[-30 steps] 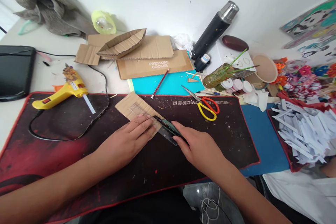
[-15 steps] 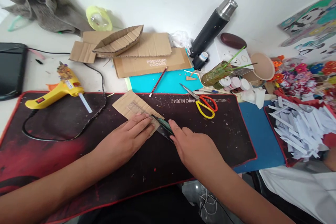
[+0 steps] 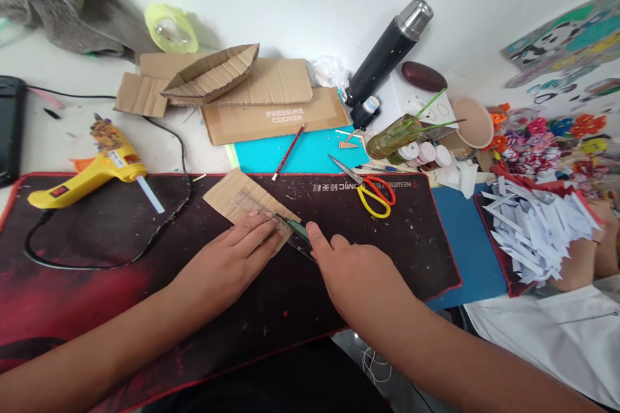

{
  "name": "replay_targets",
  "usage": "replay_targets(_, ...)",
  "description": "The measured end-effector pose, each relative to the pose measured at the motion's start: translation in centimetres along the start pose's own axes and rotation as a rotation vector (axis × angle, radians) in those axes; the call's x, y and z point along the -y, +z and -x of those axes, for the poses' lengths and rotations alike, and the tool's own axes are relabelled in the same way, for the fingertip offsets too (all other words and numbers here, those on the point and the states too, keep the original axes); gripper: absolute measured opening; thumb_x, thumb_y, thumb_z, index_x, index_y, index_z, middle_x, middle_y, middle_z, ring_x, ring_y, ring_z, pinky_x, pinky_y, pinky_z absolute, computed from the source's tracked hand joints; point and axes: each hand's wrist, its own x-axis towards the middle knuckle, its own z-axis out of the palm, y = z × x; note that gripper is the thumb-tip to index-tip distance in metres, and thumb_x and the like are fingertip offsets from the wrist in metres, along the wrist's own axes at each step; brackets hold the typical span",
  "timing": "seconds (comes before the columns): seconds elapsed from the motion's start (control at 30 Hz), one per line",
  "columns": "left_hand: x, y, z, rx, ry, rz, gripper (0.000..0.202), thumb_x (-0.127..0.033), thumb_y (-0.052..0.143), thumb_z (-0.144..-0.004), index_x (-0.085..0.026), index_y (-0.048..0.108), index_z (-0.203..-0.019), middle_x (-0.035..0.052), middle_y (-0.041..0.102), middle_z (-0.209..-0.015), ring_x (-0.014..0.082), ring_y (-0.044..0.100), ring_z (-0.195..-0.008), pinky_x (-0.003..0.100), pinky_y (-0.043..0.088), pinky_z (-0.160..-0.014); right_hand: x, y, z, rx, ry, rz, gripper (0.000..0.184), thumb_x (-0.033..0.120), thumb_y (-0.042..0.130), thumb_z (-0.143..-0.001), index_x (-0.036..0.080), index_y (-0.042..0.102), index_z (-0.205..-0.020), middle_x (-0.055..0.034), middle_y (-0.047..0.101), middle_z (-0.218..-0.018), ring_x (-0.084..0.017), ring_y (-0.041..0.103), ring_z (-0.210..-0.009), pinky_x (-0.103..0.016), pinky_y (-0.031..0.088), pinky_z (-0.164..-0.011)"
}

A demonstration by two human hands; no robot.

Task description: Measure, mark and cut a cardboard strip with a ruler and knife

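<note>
A piece of corrugated cardboard [image 3: 223, 196] lies on the dark desk mat, with a clear ruler [image 3: 246, 199] set slantwise across it. My left hand [image 3: 242, 248] lies over the ruler and the cardboard, fingers stretched out and pressing down. In my right hand [image 3: 356, 271] is a green and black utility knife [image 3: 297, 230], its handle partly hidden by the fingers. The knife's tip meets the cardboard along the ruler, right beside my left fingertips. The ruler's near end sticks out past the cardboard under the knife.
A yellow hot glue gun [image 3: 92, 174] with its cord lies left. Behind are a cardboard boat shape [image 3: 213, 74], a pencil [image 3: 289, 151] and a black thermos [image 3: 387, 51]. Open scissors [image 3: 371, 193] lie right. Further right, another person's arm [image 3: 576, 261] is beside folded paper strips [image 3: 537, 226].
The view has turned slightly, so most things sit further left. Both hands keep nearly the same place on the cardboard. More of the other person's arm shows at the right.
</note>
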Motion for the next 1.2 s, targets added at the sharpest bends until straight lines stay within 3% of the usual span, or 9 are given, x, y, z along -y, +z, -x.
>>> replay_targets(0.33,0.1,-0.2,-0.3,-0.016,0.007,-0.017,0.053,-0.008,0.040,-0.107,-0.010,0.060,-0.155,0.0189,0.071,-0.147,0.0332,0.059,-0.151,0.050,0.051,-0.129,-0.7,-3.0,-0.5,0.111,-0.038,0.005,0.081,0.001,0.050,-0.100,0.014,0.033,-0.178,-0.0163,0.079,-0.108,-0.032,0.084,-0.087,-0.041,0.067,-0.066)
replay_targets(0.87,0.2,-0.5,-0.4,-0.019,0.024,-0.007,0.050,-0.009,0.042,-0.108,-0.007,0.060,-0.154,0.0190,0.071,-0.146,0.0337,0.059,-0.149,0.050,0.051,-0.129,-1.1,-2.7,-0.1,0.162,-0.036,0.046,0.083,0.000,0.050,-0.100,0.017,0.030,-0.179,-0.0159,0.078,-0.110,-0.029,0.083,-0.085,-0.035,0.063,-0.062)
replay_targets(1.0,0.1,-0.4,-0.2,-0.015,0.012,0.024,0.051,-0.007,0.042,-0.107,-0.008,0.059,-0.155,0.0188,0.070,-0.147,0.0337,0.057,-0.152,0.051,0.051,-0.129,-1.3,-2.1,0.3,0.184,-0.029,0.052,0.076,0.006,0.048,-0.107,0.017,0.031,-0.179,-0.0160,0.079,-0.108,-0.029,0.083,-0.083,-0.033,0.059,-0.060)
replay_targets(1.2,0.0,-0.3,-0.2,-0.008,0.014,0.007,0.053,-0.005,0.041,-0.106,-0.007,0.058,-0.156,0.0202,0.069,-0.148,0.0343,0.056,-0.153,0.052,0.051,-0.129,-2.1,-2.3,-0.1,0.111,-0.022,-0.020,0.059,0.025,0.046,-0.117,0.019,0.040,-0.175,-0.0131,0.082,-0.107,-0.027,0.082,-0.084,-0.033,0.057,-0.063)
